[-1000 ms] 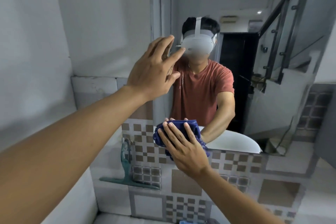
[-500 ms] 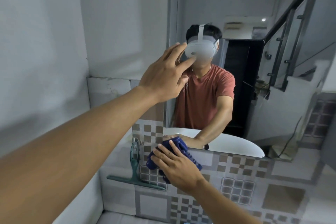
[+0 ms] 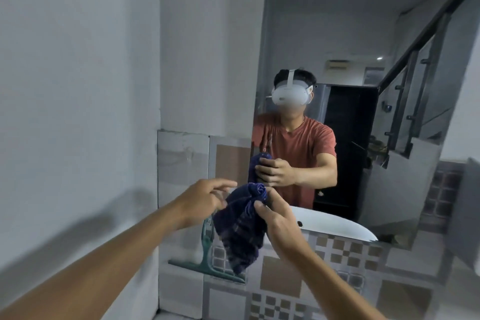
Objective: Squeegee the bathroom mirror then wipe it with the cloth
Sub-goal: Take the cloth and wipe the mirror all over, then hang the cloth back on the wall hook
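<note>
The frameless mirror [image 3: 337,21] hangs on the wall ahead and reflects me, a doorway and a staircase. A dark blue cloth [image 3: 241,226] hangs bunched in front of the mirror's lower left corner. My right hand [image 3: 279,218] is shut on its upper right part. My left hand [image 3: 205,199] touches the cloth's left side with fingers spread; its grip is unclear. A green squeegee [image 3: 207,260] leans against the tiled wall below the mirror, partly hidden by the cloth.
A white plaster wall [image 3: 78,86] stands close on the left. Patterned brown and grey tiles [image 3: 324,280] cover the wall under the mirror. The mirror shows a white basin rim [image 3: 337,223] behind my arms.
My left hand has dropped from the mirror's left edge down to the cloth. My right hand has pulled the cloth off the glass and lifted it. The view has tilted up.
</note>
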`<state>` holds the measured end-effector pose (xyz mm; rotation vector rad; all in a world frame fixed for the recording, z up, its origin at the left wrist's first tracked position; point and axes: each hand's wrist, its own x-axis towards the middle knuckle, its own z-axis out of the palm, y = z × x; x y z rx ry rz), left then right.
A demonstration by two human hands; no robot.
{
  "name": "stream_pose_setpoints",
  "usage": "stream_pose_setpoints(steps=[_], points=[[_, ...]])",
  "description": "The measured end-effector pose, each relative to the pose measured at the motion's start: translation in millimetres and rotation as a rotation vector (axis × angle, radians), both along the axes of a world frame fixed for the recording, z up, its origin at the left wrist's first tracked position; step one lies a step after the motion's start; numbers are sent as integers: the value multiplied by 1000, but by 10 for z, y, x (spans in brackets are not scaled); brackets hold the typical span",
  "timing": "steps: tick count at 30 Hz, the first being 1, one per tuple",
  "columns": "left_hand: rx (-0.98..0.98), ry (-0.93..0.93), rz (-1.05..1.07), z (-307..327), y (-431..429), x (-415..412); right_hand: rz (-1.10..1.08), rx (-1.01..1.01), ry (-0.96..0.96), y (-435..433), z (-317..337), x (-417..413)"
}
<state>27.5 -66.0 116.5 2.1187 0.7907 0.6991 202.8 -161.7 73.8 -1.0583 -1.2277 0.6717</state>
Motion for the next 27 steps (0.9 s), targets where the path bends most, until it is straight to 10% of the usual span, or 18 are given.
stream_pose_setpoints(steps=[5,14,27], points=[[-13,-40,35,47,-34,-242,245,-47,346,20,274,-192],[246,-143,306,590,131,-536,-98,139,-485,292,567,-493],[520,-219,504,1006,945,-623,-352,234,-843,1294,1215,-653]])
